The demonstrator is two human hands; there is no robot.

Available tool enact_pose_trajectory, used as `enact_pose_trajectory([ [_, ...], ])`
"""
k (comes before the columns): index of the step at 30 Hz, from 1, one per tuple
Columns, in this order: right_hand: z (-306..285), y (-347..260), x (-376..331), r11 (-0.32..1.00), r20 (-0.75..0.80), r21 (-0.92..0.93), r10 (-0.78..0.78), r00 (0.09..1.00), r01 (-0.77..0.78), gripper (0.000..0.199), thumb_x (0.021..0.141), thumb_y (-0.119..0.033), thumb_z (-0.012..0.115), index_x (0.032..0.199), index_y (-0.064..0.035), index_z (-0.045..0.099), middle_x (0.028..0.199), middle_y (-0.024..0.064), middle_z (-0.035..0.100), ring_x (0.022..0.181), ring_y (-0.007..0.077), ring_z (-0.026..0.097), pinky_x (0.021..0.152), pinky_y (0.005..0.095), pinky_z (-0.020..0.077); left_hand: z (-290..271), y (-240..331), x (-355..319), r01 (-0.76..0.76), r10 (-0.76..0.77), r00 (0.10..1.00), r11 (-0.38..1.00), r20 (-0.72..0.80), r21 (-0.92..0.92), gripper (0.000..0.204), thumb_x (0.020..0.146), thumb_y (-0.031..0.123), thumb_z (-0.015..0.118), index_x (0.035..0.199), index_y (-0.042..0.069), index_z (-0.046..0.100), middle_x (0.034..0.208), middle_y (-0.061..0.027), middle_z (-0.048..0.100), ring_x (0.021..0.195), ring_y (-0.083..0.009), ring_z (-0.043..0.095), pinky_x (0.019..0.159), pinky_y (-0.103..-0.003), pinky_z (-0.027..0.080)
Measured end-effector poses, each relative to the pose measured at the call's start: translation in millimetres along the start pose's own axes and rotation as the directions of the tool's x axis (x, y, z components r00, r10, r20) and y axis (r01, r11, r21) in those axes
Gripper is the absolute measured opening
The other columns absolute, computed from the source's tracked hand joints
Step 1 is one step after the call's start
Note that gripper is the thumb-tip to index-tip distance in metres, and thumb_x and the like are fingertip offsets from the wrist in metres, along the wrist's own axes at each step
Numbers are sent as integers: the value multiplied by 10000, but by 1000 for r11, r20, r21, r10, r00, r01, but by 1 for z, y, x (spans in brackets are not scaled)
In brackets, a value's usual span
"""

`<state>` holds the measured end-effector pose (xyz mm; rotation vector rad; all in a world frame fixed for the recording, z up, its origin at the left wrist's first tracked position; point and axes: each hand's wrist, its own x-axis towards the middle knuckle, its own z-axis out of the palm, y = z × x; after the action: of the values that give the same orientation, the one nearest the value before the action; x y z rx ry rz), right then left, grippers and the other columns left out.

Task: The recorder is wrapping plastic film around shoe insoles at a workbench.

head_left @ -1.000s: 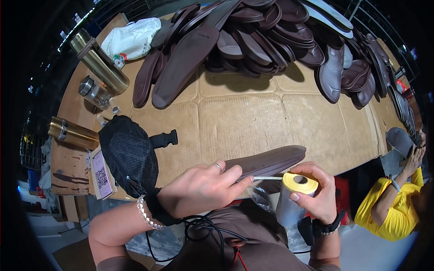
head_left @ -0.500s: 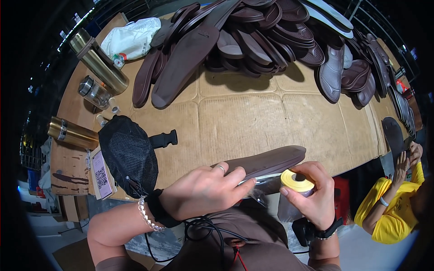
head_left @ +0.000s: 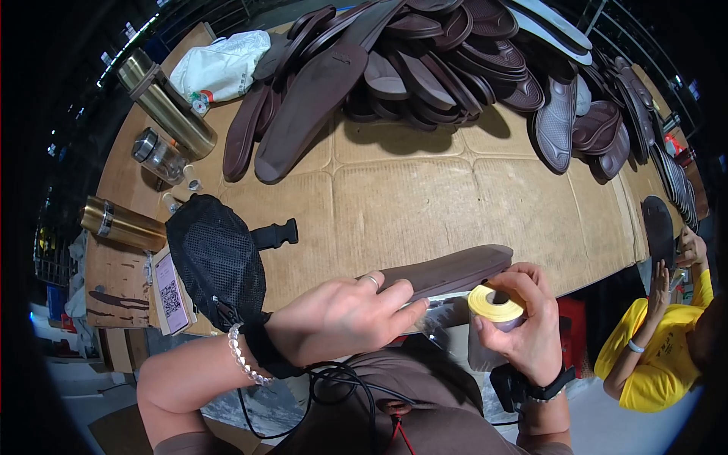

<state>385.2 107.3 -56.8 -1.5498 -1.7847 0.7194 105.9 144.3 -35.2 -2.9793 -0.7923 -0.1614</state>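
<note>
A dark brown insole (head_left: 462, 267) lies at the near edge of the cardboard-covered table, its left part hidden under my left hand (head_left: 349, 315). The fingers of that hand are bent and closed on it, with the thumb along its near side. My right hand (head_left: 531, 322) is wrapped round a roll of clear tape (head_left: 497, 305) with a pale yellow end and a dark hole in its middle. A shiny clear strip (head_left: 447, 302) runs between the roll and the insole beside my left thumb.
A big heap of brown insoles (head_left: 425, 68) covers the table's far side. At left are a black mesh pouch (head_left: 216, 262), gold flasks (head_left: 125, 222), a glass bottle (head_left: 157, 154) and a white bag (head_left: 220, 67). To the right, a co-worker in yellow (head_left: 660, 341) handles another insole (head_left: 657, 227).
The tape roll has shifted slightly left in my right hand, and my right fingers have moved up a little. My left hand stays at the insole. The co-worker's hand has opened and moved slightly left.
</note>
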Motion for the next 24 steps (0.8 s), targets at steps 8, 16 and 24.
enact_pose_trajectory([
  [8, 0, 3, 2, 993, 36, -97, -66, 997, 69, 503, 713, -201, 878, 1117, -3, 652, 1091, 219, 704, 1299, 445, 583, 1022, 473, 514, -5, -4, 2, -10, 10, 1000, 1000, 27, -18, 485, 848, 165, 649, 1333, 173, 681, 958, -15, 549, 755, -140, 616, 577, -233, 571],
  [16, 0, 2, 5, 998, 59, -58, -16, 998, 20, 483, 728, -190, 872, 1108, -3, 638, 1004, 209, 735, 1284, 457, 605, 1065, 478, 497, -8, -8, 3, -40, 41, 998, 999, 45, -13, 470, 851, 164, 646, 1320, 158, 684, 945, -14, 547, 762, -136, 616, 574, -231, 567],
  [24, -2, -4, 9, 997, 31, -68, -29, 999, 31, 453, 735, -183, 859, 1084, 8, 642, 996, 209, 733, 1256, 448, 627, 1023, 465, 524, -7, -14, 4, -52, 54, 998, 998, 43, -40, 446, 850, 172, 651, 1293, 162, 698, 919, -10, 547, 767, -131, 618, 562, -230, 557],
])
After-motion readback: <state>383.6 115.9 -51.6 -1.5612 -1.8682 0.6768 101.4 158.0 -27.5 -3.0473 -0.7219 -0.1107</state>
